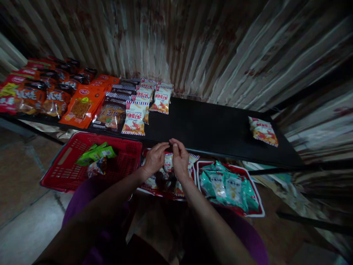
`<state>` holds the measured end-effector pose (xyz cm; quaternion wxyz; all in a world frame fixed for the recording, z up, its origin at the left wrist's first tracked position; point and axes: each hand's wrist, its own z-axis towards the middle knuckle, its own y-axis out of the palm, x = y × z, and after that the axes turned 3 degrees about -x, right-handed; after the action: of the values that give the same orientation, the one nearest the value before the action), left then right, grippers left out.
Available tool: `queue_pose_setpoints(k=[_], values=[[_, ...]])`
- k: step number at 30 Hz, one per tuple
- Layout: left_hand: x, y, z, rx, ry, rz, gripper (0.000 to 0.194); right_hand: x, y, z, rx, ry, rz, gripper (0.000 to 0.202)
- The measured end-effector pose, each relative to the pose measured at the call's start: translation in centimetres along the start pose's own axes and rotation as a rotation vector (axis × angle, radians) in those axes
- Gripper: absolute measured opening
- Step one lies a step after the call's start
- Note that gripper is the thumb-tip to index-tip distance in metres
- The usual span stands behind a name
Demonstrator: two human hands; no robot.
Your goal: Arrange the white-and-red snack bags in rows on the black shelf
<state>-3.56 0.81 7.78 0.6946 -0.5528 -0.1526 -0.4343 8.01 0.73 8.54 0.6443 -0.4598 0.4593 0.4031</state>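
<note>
My left hand (156,159) and my right hand (180,159) come together above the middle basket, by the front edge of the black shelf (209,125). The fingers of both are closed, and their tips nearly meet. Anything small between them is too dark to make out. Below lie white snack bags (168,162) with red print and striped edges, in the middle basket (176,198), partly covered by my hands and forearms. Similar white snack bags (134,117) stand in overlapping rows on the shelf, ahead and to the left.
On the shelf's left are brown potato-chip bags (110,112), orange bags (82,105) and black-and-orange bags (56,101). One white bag (263,131) lies far right. A red basket (60,165) holds green packets (96,154); another basket (260,206) holds teal bags (228,186). A pleated curtain (193,48) hangs behind.
</note>
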Motion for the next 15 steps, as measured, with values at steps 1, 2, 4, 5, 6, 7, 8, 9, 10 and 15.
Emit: queue_pose_setpoints(k=[1, 2, 4, 5, 6, 7, 8, 9, 10, 15], values=[[-0.1, 0.5, -1.6, -0.048, -0.021, -0.007, 0.039, 0.6, 0.0, -2.0, 0.028, 0.008, -0.012, 0.034], [-0.4, 1.1, -3.0, -0.097, -0.068, 0.002, 0.04, 1.5, 0.1, -3.8, 0.023, 0.015, -0.045, 0.033], [-1.2, 2.5, -5.3, -0.233, -0.206, 0.076, 0.041, 3.9, 0.4, -6.9, -0.028, 0.084, -0.127, 0.032], [-1.7, 3.2, -6.2, -0.351, -0.261, 0.135, 0.041, 5.2, 0.6, -8.2, -0.057, 0.17, -0.174, 0.033], [-2.3, 3.8, -6.9, -0.49, -0.306, 0.207, 0.04, 6.5, 0.8, -9.1, -0.085, 0.294, -0.241, 0.033], [-3.0, 4.3, -7.6, -0.554, -0.327, 0.231, 0.037, 7.8, 0.9, -9.9, -0.14, 0.416, -0.308, 0.033], [-3.6, 4.7, -8.1, -0.592, -0.342, 0.248, 0.034, 8.9, 1.1, -10.4, -0.16, 0.465, -0.326, 0.033], [-4.3, 5.1, -8.6, -0.628, -0.361, 0.27, 0.03, 9.9, 1.1, -10.8, -0.178, 0.495, -0.331, 0.031], [-5.0, 5.4, -9.1, -0.657, -0.375, 0.293, 0.031, 10.8, 1.2, -11.0, -0.194, 0.52, -0.33, 0.03], [-7.3, 6.0, -10.6, -0.751, -0.394, 0.367, 0.039, 13.4, 1.1, -11.1, -0.239, 0.573, -0.298, 0.025]])
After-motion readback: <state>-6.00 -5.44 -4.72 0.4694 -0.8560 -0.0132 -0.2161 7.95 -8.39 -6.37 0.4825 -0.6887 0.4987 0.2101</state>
